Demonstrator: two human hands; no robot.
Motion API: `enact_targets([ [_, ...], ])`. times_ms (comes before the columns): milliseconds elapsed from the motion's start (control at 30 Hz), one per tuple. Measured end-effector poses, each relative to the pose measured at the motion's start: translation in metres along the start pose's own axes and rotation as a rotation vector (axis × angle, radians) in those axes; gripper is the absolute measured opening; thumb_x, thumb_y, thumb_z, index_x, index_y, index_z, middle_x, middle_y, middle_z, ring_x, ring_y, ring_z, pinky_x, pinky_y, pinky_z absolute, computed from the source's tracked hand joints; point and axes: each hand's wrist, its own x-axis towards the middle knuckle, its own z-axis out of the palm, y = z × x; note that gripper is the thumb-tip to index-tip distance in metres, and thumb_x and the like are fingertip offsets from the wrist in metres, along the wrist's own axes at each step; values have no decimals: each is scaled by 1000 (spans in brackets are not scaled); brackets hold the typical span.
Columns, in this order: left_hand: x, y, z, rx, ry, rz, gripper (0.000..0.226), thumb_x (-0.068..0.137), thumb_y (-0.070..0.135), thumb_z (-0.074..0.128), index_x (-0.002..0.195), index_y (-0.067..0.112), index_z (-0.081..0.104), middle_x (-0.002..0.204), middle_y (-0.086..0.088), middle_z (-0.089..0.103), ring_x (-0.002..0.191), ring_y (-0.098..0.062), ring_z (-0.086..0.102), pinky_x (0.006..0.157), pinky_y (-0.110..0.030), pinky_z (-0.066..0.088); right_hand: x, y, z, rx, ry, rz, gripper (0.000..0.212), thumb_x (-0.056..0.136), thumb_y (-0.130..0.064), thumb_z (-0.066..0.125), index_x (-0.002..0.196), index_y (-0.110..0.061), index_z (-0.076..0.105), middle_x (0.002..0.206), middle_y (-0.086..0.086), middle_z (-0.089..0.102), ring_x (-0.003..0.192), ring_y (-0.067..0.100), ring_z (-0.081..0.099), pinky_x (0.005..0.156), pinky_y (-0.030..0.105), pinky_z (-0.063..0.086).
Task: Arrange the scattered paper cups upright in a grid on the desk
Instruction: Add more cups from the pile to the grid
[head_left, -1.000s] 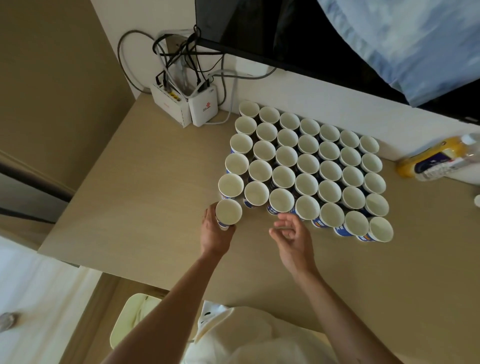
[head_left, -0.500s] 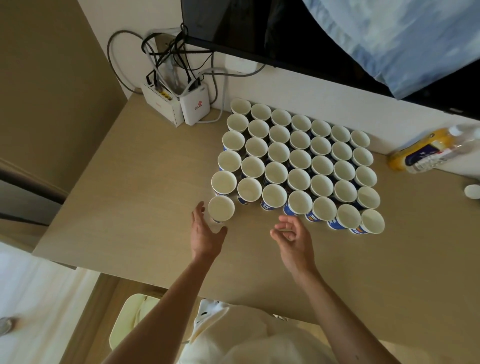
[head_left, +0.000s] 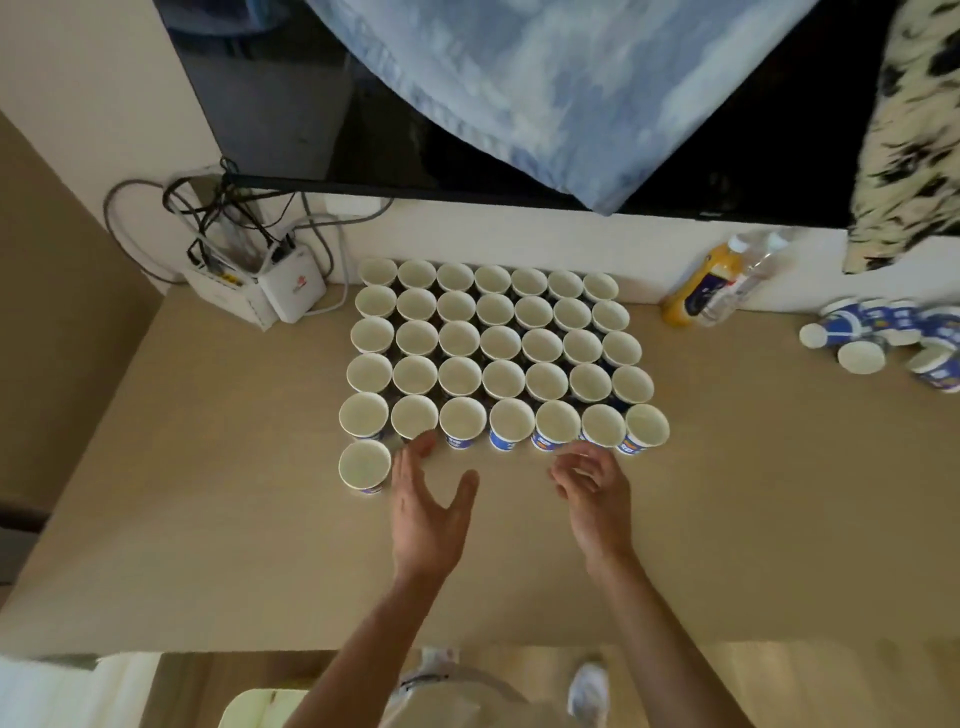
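Observation:
Several rows of white and blue paper cups (head_left: 501, 343) stand upright in a tight grid on the beige desk (head_left: 234, 519). One single cup (head_left: 364, 466) stands upright at the near left and starts a new front row. My left hand (head_left: 428, 512) hovers just right of that cup with fingers spread and holds nothing. My right hand (head_left: 595, 491) floats in front of the grid's near row, fingers loosely curled and empty. A heap of loose cups (head_left: 883, 338) lies tipped over at the far right of the desk.
Two white router boxes (head_left: 270, 291) with tangled cables sit at the back left. A yellow bottle (head_left: 698, 283) and a clear plastic bottle (head_left: 748, 278) lie by the wall right of the grid. A dark screen (head_left: 415, 140) with blue cloth draped on it hangs above.
My left hand let go of the single cup and pulled back to its right. The camera swung right, and the heap of loose cups came into view.

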Motion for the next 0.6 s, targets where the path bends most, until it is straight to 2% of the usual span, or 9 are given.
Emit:
enact_targets([
  [67,1,21,18,-17,-54,37,54,80,34,72,128,15,55,124,5,61,116,-17,57,97,-32,46,2,-9,-20,37,23,-23,34,76,-5,76,106,-13,63,94,10,70,82,22,67,79,37,52],
  [167,-12,58,52,-45,-114,87,52,80,39,72,124,17,56,120,6,63,111,-13,58,95,-27,46,5,-20,-63,72,75,-58,33,79,4,77,103,-15,64,92,10,71,75,18,64,74,32,51],
  [233,-30,83,79,-67,-150,100,51,81,39,74,124,20,56,120,8,63,112,-11,59,94,-25,45,6,-27,-101,88,121,-98,33,81,8,74,103,-14,65,91,7,71,74,15,63,75,33,51],
  [333,-63,117,121,-87,-203,102,47,84,28,79,125,21,56,121,11,63,113,-9,59,93,-25,45,8,-36,-163,131,185,-125,35,80,10,74,102,-16,65,88,4,71,78,18,64,81,36,51],
  [400,-92,141,151,-116,-252,102,49,83,30,78,126,20,56,122,12,63,115,-7,58,94,-24,44,5,-42,-210,176,227,-145,37,80,10,74,104,-15,65,89,5,70,80,19,64,82,37,50],
  [500,-135,175,198,-149,-351,111,52,76,40,71,123,21,57,121,17,62,116,0,56,93,-22,44,-3,-52,-280,251,281,-171,40,73,1,79,109,-9,65,91,7,68,81,17,64,80,34,50],
  [600,-169,201,240,-163,-407,129,49,76,40,70,120,20,59,119,15,63,112,3,57,91,-23,46,-12,-55,-339,287,309,-177,46,67,-11,79,111,-7,64,93,7,69,78,12,66,77,30,50],
])
